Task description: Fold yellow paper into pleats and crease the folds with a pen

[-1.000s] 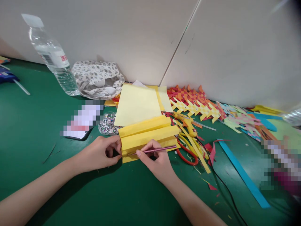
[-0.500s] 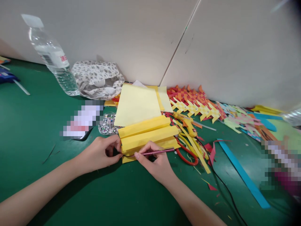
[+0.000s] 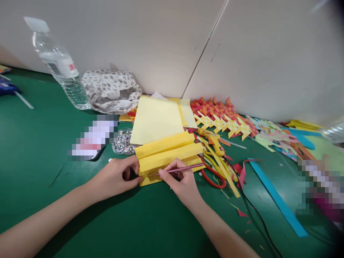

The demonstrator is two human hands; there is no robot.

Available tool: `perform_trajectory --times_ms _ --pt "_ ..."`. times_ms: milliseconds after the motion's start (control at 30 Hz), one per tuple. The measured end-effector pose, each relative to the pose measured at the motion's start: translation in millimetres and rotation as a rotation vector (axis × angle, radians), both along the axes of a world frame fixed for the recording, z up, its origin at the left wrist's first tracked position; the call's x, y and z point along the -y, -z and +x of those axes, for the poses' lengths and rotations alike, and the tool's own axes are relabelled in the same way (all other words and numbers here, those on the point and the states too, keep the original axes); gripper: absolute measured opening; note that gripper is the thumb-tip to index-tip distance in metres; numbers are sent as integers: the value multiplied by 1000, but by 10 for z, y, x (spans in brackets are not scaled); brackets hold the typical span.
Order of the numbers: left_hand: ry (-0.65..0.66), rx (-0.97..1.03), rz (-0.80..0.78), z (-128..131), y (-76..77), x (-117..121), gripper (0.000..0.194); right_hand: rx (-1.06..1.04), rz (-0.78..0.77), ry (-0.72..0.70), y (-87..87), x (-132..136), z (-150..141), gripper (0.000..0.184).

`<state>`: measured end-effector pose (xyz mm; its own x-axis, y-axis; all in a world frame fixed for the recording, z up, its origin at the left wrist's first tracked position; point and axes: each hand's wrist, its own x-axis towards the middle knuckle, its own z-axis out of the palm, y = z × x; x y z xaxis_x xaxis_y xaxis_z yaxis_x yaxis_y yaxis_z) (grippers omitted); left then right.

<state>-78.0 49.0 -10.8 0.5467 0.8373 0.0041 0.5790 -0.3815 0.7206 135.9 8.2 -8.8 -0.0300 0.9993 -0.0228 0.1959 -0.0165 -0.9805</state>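
On the green table lies a folded yellow sheet of paper [image 3: 169, 156], its pleats running left to right. My left hand [image 3: 120, 175] pinches the lower left corner of this paper between thumb and fingers. A slim pinkish-purple pencil [image 3: 189, 167] is gripped in my right hand [image 3: 181, 181], its tip on the lower strip of the yellow paper. Flat pale yellow sheets [image 3: 158, 120] lie just behind the folded one. Red-handled scissors [image 3: 215, 182] rest right of my right hand, partly covered by paper scraps.
Behind on the left stand a water bottle [image 3: 60, 68] and a floral cloth bag [image 3: 110, 89]. A phone [image 3: 92, 139] and googly eyes [image 3: 123, 141] lie left. To the right are a yellow glue gun [image 3: 215, 141] with a black cord, woven paper fish [image 3: 220, 123] and a blue strip [image 3: 276, 197].
My right hand has moved a little to the right and up along the yellow paper, pencil with it. The left hand stays at the corner.
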Motion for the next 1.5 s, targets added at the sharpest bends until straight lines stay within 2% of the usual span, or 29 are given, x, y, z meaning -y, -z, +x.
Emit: perform_trajectory --times_ms 267,467,700,933,1233,1500 --pt "-6 -13 -9 13 -22 9 14 44 21 -15 20 0 -9 19" --pt "0 -22 -34 27 -35 -6 13 -20 -29 29 15 4 0 24" --pt "-18 -44 -48 20 -31 -10 14 33 11 -25 22 12 -16 20" --pt "0 -34 -27 21 -39 0 12 -66 -23 50 25 -9 16 25" --pt "11 -16 -4 18 -42 -1 11 -89 5 112 41 -42 158 24" --pt "14 -20 -17 11 -44 5 12 -98 6 127 12 -48 170 24"
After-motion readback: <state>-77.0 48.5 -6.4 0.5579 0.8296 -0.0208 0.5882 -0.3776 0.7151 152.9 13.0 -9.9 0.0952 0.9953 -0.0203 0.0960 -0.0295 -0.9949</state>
